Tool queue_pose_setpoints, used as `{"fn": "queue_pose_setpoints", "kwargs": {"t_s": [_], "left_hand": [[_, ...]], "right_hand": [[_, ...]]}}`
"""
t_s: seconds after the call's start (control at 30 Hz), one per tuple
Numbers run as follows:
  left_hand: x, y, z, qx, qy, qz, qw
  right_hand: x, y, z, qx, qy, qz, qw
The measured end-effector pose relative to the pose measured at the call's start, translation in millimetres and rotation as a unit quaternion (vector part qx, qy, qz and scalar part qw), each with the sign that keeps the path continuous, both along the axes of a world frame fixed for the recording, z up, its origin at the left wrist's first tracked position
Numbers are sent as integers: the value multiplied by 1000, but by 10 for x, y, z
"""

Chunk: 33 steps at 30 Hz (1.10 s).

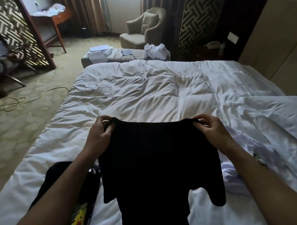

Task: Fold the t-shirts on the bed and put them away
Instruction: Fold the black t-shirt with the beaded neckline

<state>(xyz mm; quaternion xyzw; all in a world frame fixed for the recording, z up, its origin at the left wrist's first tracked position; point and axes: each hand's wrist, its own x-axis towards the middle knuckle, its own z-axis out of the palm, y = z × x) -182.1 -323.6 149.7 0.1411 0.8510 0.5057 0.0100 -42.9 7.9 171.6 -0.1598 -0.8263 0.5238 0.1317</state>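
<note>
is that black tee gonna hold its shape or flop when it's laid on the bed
Likely floppy: the black tee sags between the left hand and right hand pinching its shoulders, and its sleeves dangle. Probably light, since fingertip pinches carry it. It may bunch on the rumpled bed, so it will likely need smoothing.

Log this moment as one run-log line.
left hand: pinches shirt shoulder | right hand: pinches other shoulder | black t-shirt: held up, unfolded, over bed | printed shirt: lying unfolded

Two bare forearms — no sleeves visible.
</note>
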Motion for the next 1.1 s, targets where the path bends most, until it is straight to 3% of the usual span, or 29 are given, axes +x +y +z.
{"fn": "queue_pose_setpoints", "kwargs": {"t_s": [0.17,0.37,0.63,0.83,1.1], "left_hand": [[-694,505,-460,-49,-25,33,998],[-1692,999,-1635,-96,-122,38,987],[-2563,1383,-2881,-156,-106,75,979],[-1987,863,-3455,-228,-162,33,960],[-1089,44,-3229,-336,-248,30,908]], "right_hand": [[-843,345,-693,17,-24,-24,999],[-1782,646,-1987,30,-90,-49,994],[-2552,1084,-3124,92,-189,-106,972],[-2044,807,-3476,161,-268,-151,938],[-510,635,-3317,98,-434,-112,889]]}}
